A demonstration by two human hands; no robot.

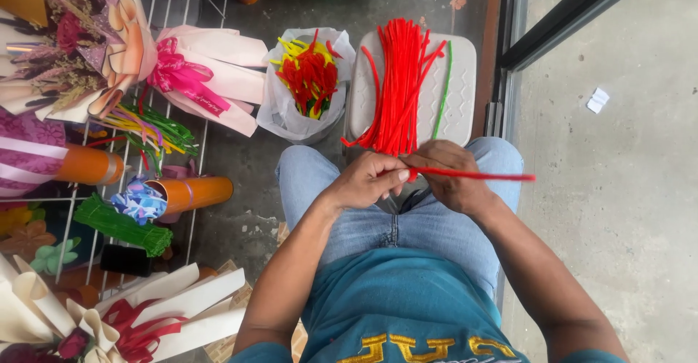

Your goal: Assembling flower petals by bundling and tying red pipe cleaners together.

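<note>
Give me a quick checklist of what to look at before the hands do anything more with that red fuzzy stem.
1. Both hands on the stem: ok. Left hand and right hand meet on the red pipe cleaner.
2. Free end unobstructed: ok, it sticks out over bare floor.
3. Supply within reach: ok, red bundle lies on the white stool ahead of the knees.
4. Green stem apart from the reds: ok.
5. Finished pieces contained: ok, inside the white bag.
6. Grip at the fingertips: cannot tell, fingers hide it.
</note>
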